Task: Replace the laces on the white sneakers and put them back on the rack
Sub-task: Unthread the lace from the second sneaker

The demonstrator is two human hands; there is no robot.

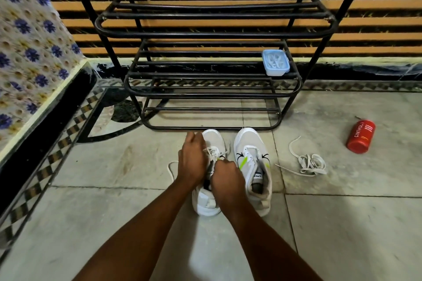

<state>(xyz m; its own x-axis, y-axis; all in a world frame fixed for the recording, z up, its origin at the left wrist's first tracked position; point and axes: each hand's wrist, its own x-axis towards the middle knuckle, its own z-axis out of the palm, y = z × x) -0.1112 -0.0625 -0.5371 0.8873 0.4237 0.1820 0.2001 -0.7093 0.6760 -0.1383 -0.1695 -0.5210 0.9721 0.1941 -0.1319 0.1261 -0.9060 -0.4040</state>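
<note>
While both hands are working the white fabric sneaker [211, 143] w/ lace, left hand [193, 157] and right hand [226, 175] fingers curled tight, pinching it; lace could be slipping an eyelet.

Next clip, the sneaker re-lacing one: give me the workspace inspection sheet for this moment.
Surface: tiled floor, pale and stained.
Job's things: left sneaker being laced; right sneaker beside it; both on the floor before the black rack. Loose laces bunched to the right.
Clutter: red can lying on the floor; blue lidded box on a rack shelf.
Grippers: left hand and right hand pinch lace at the eyelets.
Cables: nothing seen.
Surroundings: striped wall, floral cloth at left.
</note>
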